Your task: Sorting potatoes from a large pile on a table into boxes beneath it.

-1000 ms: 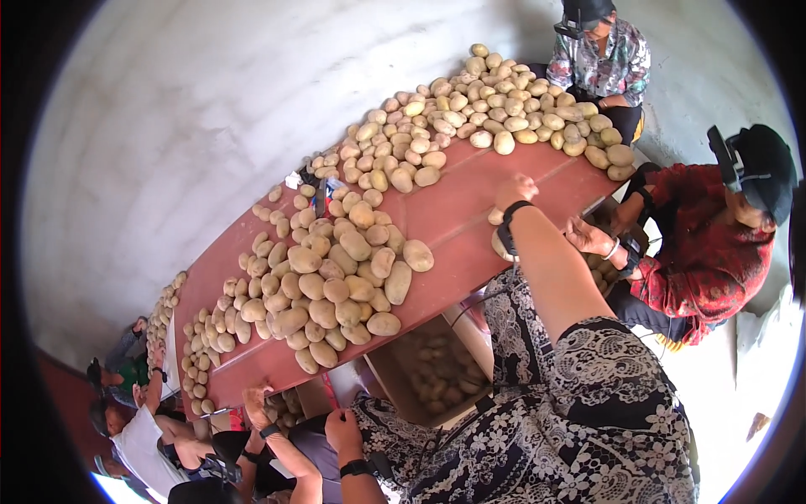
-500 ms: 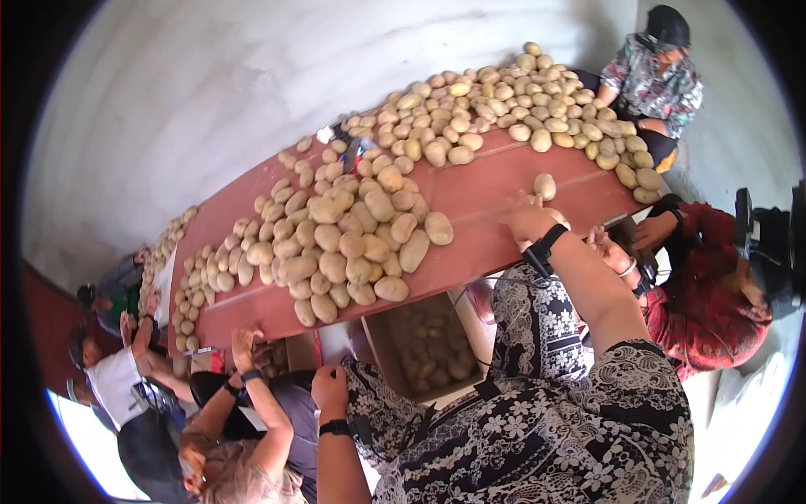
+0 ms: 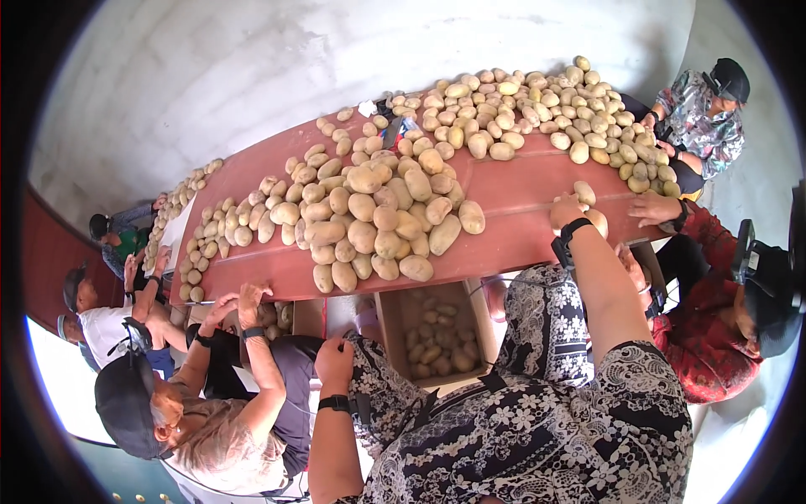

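Note:
My right hand lies at the front right of the reddish-brown table, fingers apart and slightly bent. One potato rests just beyond its fingers; another potato sits beside it, partly hidden. Near my lap, my left hand is closed, with a small dark spot by its thumb; what it holds, if anything, I cannot make out. A large heap of potatoes covers the middle of the table. Below the front edge stands a cardboard box with several potatoes inside.
More potatoes spread along the far right. A person in a red sleeve sits close on my right, one in a brown top on my left. Another person sits at the far right end, and others work at the left end.
My view has shifted, so the table appears farther right. The red-sleeved person's hand has come onto the tabletop. On my left, the neighbour's two hands have come closer together at the edge.

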The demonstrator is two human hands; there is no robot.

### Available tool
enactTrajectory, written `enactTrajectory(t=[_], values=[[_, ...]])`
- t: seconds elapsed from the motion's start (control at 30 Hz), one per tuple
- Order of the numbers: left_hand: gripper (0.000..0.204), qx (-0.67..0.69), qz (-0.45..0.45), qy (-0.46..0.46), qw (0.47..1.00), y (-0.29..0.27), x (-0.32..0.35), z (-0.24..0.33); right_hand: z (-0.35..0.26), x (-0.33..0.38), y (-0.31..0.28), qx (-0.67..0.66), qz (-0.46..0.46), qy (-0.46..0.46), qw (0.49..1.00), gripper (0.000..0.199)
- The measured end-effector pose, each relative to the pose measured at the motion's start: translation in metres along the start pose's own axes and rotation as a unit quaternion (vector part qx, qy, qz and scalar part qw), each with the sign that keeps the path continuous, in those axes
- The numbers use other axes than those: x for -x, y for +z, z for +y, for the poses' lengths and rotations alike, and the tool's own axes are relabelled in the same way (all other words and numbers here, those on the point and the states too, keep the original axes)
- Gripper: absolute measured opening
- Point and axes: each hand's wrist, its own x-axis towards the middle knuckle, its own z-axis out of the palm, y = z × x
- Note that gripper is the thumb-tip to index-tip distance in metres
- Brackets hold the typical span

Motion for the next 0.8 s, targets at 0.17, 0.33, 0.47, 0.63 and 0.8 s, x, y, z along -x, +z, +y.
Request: enactTrajectory(t=[0.17, 0.33, 0.47, 0.63, 0.8], values=[[0.026, -0.007, -0.03, -0.002, 1.0, -0.003, -0.001, 0.007, -0.02, -0.018, -0.023, -0.062, 0.032, -0.06, 0.996, 0.058], [0.025, -0.006, -0.034, 0.012, 0.999, -0.004, -0.006, 0.018, -0.077, -0.067, -0.071, -0.174, 0.083, -0.224, 0.955, 0.062], [0.023, 0.013, -0.043, -0.007, 0.999, -0.01, -0.009, 0.019, -0.119, -0.084, -0.098, -0.385, 0.177, -0.081, 0.902, 0.073], [0.021, -0.007, -0.045, -0.026, 0.999, -0.016, -0.013, 0.014, -0.141, -0.111, -0.127, -0.431, 0.172, -0.039, 0.885, 0.082], [0.019, 0.018, -0.056, -0.042, 0.997, -0.017, -0.017, 0.014, -0.152, -0.13, -0.115, -0.33, 0.208, -0.052, 0.919, 0.079]])
